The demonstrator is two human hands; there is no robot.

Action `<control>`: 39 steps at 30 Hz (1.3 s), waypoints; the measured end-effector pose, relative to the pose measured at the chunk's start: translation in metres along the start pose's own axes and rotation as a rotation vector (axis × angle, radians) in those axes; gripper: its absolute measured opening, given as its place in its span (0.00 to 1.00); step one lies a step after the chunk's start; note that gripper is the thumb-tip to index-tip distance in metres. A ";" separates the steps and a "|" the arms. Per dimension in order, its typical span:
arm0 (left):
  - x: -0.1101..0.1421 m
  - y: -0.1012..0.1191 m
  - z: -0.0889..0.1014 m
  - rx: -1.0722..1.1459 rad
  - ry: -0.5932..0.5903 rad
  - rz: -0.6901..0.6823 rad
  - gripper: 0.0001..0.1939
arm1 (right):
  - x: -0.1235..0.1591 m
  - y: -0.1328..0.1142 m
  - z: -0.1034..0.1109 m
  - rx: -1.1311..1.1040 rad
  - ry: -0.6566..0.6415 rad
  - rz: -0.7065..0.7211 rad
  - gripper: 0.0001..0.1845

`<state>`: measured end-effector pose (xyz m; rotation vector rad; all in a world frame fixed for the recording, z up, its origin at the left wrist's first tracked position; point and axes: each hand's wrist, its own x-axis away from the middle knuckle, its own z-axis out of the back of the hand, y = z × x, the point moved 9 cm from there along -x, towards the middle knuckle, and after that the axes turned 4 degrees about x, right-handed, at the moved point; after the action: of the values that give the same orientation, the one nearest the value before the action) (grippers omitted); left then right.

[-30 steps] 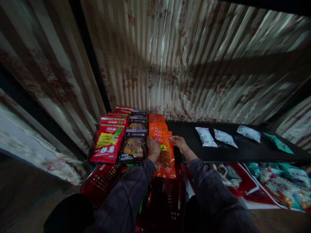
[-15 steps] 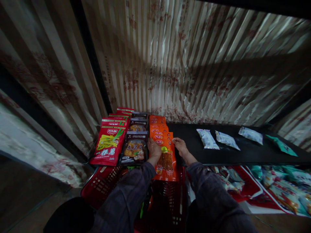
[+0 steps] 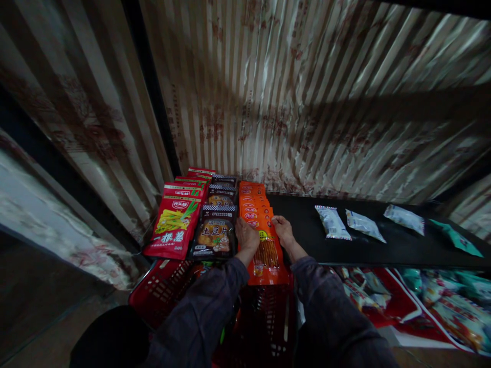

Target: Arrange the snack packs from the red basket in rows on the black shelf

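The left hand (image 3: 247,237) holds the left side of the front orange pack (image 3: 267,263), its fingers curled in near the upper part. The right hand (image 3: 284,232) pinches the right edge between thumb and fingers, so the pack lies between the two hands. This pack is at the front edge of the black shelf (image 3: 307,245), left of its middle, its lower end sticking out past the edge. Behind it the other orange packs (image 3: 251,193) overlap in a row that runs to the shelf's back edge.

Just beside them on the left, black packs (image 3: 214,235) overlap in a row from back to front edge. Red packs (image 3: 172,227) form the next row, at the shelf's left end, by the dark post (image 3: 151,87). Toward the right end, well apart from the hands, lie three white packs (image 3: 333,223) and then a green pack (image 3: 457,238), nearest the right end.

Below the front edge, a red basket (image 3: 163,286) shows at left, partly hidden by the left sleeve (image 3: 203,306). Below the shelf's right part are mixed packs (image 3: 458,312). A striped curtain (image 3: 287,102) hangs behind the shelf.
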<state>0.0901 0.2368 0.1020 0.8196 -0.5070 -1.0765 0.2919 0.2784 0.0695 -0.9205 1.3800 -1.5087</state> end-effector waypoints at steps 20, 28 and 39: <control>0.027 -0.008 0.008 0.026 -0.161 -0.042 0.35 | 0.004 0.011 -0.004 -0.081 0.039 0.045 0.17; 0.025 -0.008 0.004 0.005 -0.156 -0.072 0.35 | -0.001 0.016 0.000 0.080 0.111 0.054 0.16; 0.019 -0.012 0.011 0.101 -0.120 0.037 0.37 | 0.005 0.007 -0.003 0.278 0.213 0.034 0.13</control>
<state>0.0832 0.2125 0.0985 0.8337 -0.6796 -1.0774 0.2880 0.2750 0.0618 -0.5746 1.2831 -1.7589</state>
